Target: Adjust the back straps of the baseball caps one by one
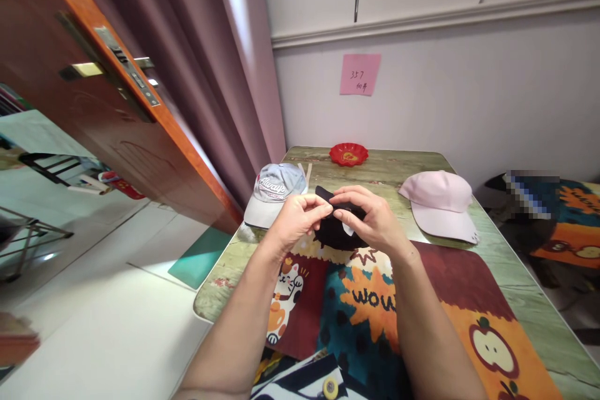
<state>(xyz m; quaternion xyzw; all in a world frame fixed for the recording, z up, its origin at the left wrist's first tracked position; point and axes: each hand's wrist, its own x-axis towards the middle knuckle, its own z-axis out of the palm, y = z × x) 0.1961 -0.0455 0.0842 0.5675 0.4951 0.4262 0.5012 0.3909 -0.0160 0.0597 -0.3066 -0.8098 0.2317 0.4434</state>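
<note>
A black cap (337, 239), partly covered by my hands, is above the patterned mat (328, 287) in the middle of the table. A white tag (347, 229) shows on its dark fabric. With thumb and fingertips together, my left hand (304, 215) pinches the cap's edge or strap. My right hand (368, 215) grips the same piece from the other side, fingers over the top and thumb below. Nearest to my left hand is a grey cap (276, 190) with "Always" lettering. A pale pink cap (440, 203) lies to the right of my right hand.
At the table's back edge sits a red scalloped dish (349, 154). A pink note (360, 75) is stuck to the wall behind. On the left are a brown door (140, 137) standing ajar and a purple curtain (225, 75). Another table (576, 225) stands at right.
</note>
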